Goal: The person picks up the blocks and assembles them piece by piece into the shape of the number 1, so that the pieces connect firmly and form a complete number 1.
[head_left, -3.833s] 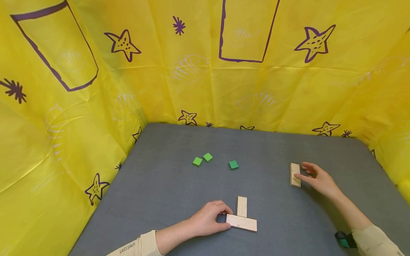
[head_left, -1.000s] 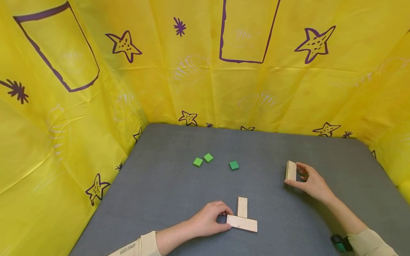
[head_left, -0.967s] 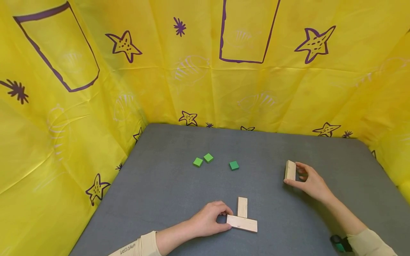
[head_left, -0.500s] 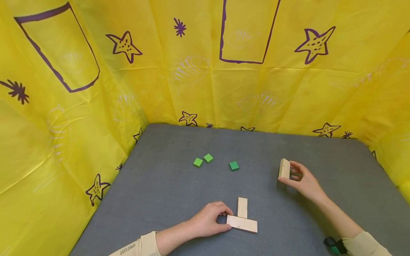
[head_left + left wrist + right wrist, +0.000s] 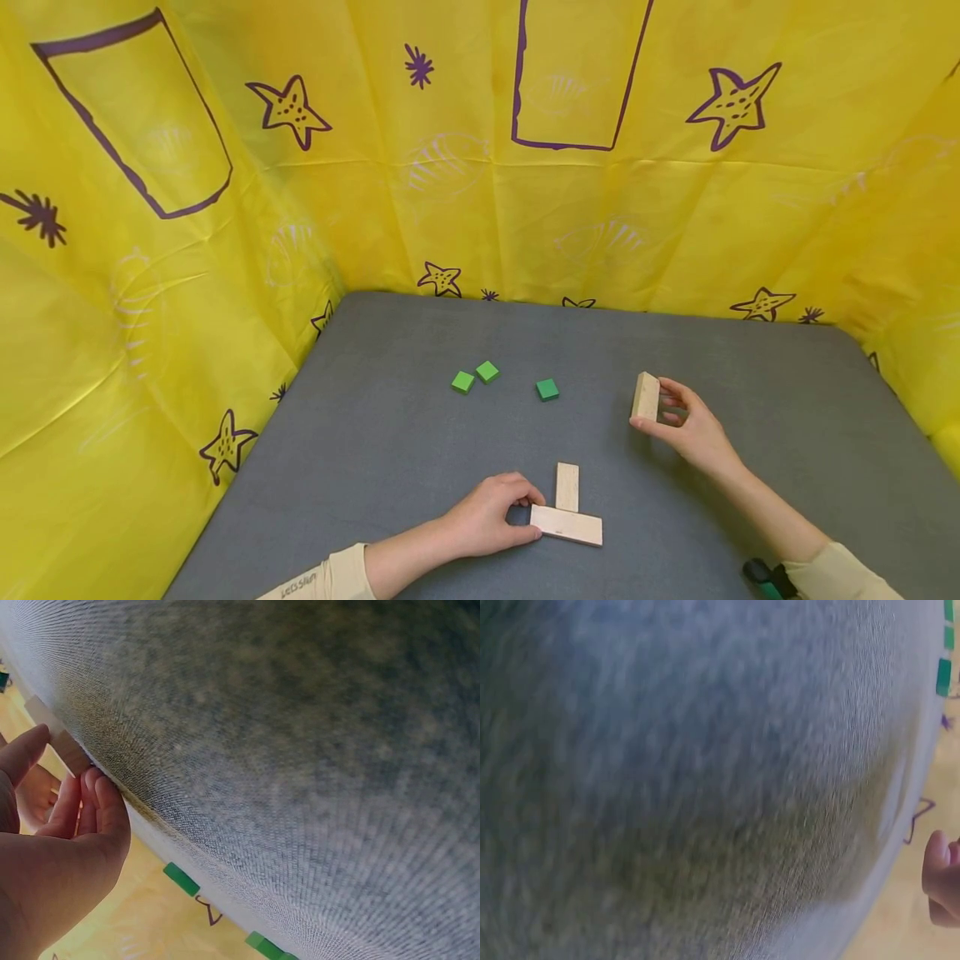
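My left hand (image 5: 491,515) pinches the near end of a flat wooden block (image 5: 570,526) lying crosswise on the grey table, thumb on one long side and fingertips on the other. A second wooden block (image 5: 567,486) lies lengthwise behind it, its end against that long side, forming an upside-down T. Farther right, my right hand (image 5: 699,432) grips a third wooden block (image 5: 646,397) between thumb and fingers, tilted over the table. In the left wrist view the crosswise block (image 5: 66,746) shows between thumb and fingers. Only fingertips (image 5: 939,870) of the right hand show in the right wrist view.
Two light green square tiles (image 5: 475,377) lie close together at the back of the table (image 5: 375,433), with a darker green one (image 5: 547,389) to their right. Yellow cloth (image 5: 450,208) with drawn sea figures hangs around the back and sides.
My right hand has taken up the third wooden block from the right of the table and carried it leftward. The left hand and its two blocks have stayed in place.
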Demonstrator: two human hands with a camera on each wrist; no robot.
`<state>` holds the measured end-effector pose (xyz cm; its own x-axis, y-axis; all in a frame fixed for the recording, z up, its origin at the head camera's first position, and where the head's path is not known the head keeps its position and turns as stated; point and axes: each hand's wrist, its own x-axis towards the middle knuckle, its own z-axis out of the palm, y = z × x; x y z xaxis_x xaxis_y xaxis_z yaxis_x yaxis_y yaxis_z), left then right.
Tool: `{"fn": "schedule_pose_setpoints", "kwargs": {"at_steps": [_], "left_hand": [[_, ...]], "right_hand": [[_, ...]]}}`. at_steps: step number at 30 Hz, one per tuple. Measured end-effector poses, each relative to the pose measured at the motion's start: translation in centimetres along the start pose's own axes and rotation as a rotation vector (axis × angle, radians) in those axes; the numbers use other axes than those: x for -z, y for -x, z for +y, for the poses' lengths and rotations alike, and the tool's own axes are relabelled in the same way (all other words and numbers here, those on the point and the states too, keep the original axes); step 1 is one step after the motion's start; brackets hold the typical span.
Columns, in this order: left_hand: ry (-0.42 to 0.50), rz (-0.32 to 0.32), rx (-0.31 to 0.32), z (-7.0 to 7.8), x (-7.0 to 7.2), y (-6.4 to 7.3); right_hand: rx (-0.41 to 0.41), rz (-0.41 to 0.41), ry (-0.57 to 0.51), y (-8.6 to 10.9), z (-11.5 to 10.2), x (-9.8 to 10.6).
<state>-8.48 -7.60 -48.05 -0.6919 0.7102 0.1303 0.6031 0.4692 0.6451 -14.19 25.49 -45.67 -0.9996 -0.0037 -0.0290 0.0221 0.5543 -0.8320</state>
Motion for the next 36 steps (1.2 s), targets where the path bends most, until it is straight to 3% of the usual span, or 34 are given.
{"fn": "schedule_pose_setpoints", "kwargs": {"at_steps": [16, 36], "left_hand": [[0.021, -0.006, 0.032, 0.1, 0.2, -0.2], [0.005, -0.013, 0.025, -0.1, 0.0, 0.0]], "right_hand": [[0.017, -0.019, 0.03, 0.2, -1.5, -3.3], [0.075, -0.071, 0.049, 0.5, -2.1, -6.8]]}}
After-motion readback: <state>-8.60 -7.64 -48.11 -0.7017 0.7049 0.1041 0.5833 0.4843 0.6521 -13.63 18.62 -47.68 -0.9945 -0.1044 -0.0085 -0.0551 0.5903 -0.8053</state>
